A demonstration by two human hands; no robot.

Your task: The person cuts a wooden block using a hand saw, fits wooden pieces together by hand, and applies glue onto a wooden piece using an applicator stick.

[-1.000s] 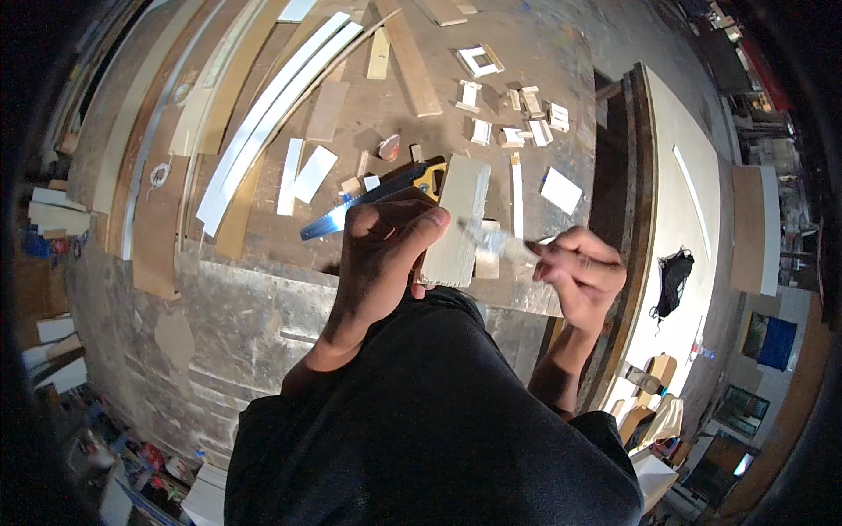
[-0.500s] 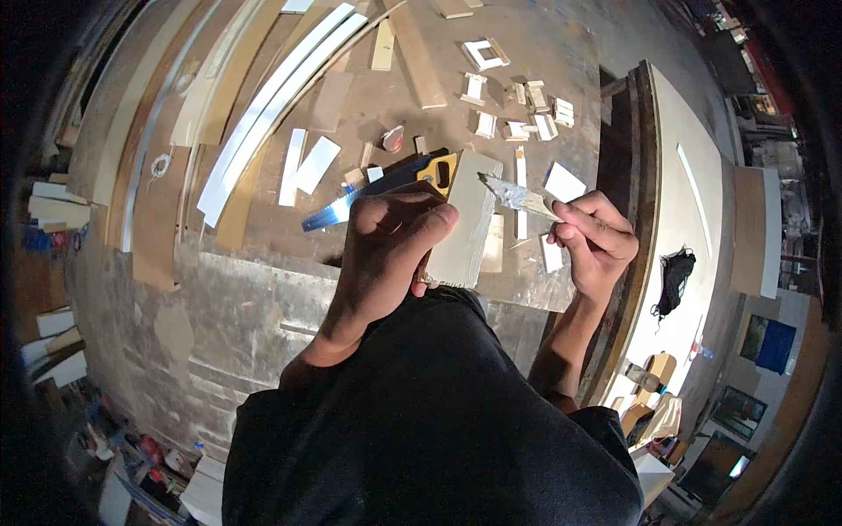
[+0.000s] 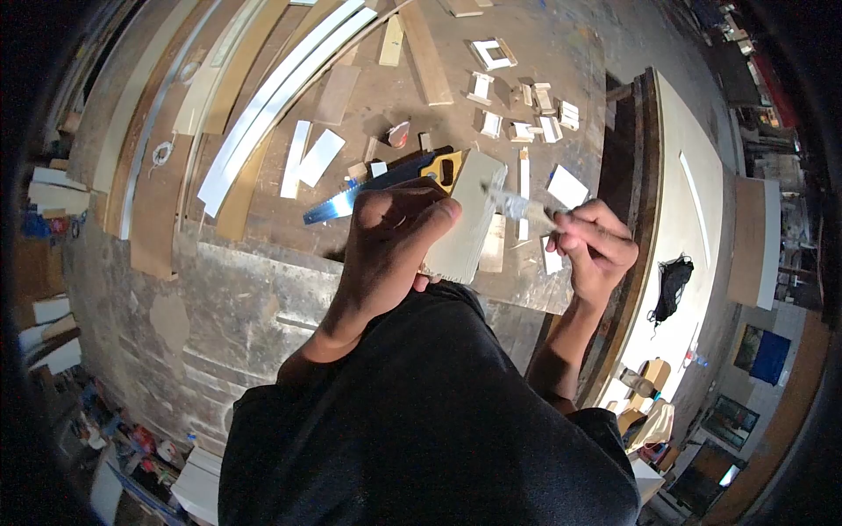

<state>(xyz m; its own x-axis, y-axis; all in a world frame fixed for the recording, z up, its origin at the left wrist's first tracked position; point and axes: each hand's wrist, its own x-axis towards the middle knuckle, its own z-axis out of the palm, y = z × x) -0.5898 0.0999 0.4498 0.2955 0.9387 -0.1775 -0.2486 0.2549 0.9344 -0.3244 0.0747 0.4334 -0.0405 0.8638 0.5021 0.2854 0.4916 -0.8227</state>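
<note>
My left hand (image 3: 399,232) is closed around a flat, pale greyish-cream wooden board (image 3: 478,206), held upright in front of my body. Faint streaks mark its face, and its lower edge looks rough. In my right hand (image 3: 601,245), thumb and fingers pinch a narrow, tapered stick (image 3: 522,207) smeared with something whitish. Its dark tip lies at the board's right side; motion blur hides whether the two touch. Behind my left hand, a handsaw (image 3: 377,191) with a yellow and black handle rests on the worktable (image 3: 368,114).
Several small wooden pieces (image 3: 491,54) lie at the table's far right. Long strips (image 3: 272,114) stretch along the left. A reddish container (image 3: 399,134) stands beyond the saw. On the right, a pale bench top (image 3: 693,184) carries a black crumpled item (image 3: 673,289).
The stick has shifted slightly and is now blurred, with my right hand moving a little. My left hand still holds the board. The whole view has tilted slightly.
</note>
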